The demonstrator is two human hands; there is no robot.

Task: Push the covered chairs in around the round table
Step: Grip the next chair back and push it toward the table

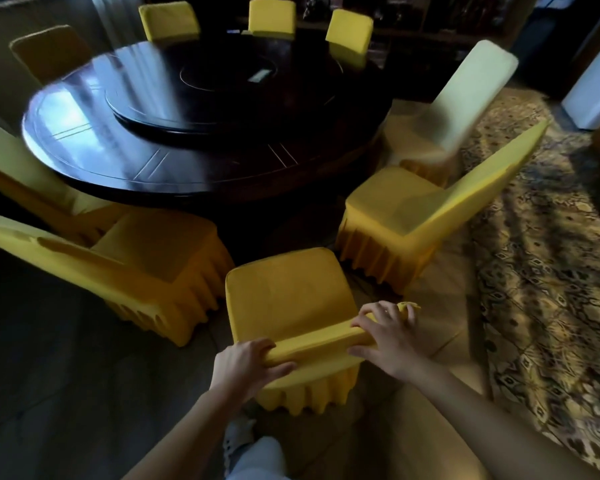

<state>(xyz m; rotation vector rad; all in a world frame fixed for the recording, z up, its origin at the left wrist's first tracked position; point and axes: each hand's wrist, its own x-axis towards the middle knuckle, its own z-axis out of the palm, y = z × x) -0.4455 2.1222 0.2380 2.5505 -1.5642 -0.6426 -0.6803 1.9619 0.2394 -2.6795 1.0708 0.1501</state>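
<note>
Two hands on the top edge of the nearest covered chair [284, 299].
Left hand [246, 365] and right hand [387, 336] each curl fingers over the backrest, thumbs underneath, arms reaching forward; the chair stands apart from the round table [94, 140].

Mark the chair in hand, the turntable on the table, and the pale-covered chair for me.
held yellow-covered chair [284, 292]: head view, middle of its seat.
turntable [222, 98]: head view, its dark top.
pale-covered chair [471, 88]: head view, its backrest.
</note>
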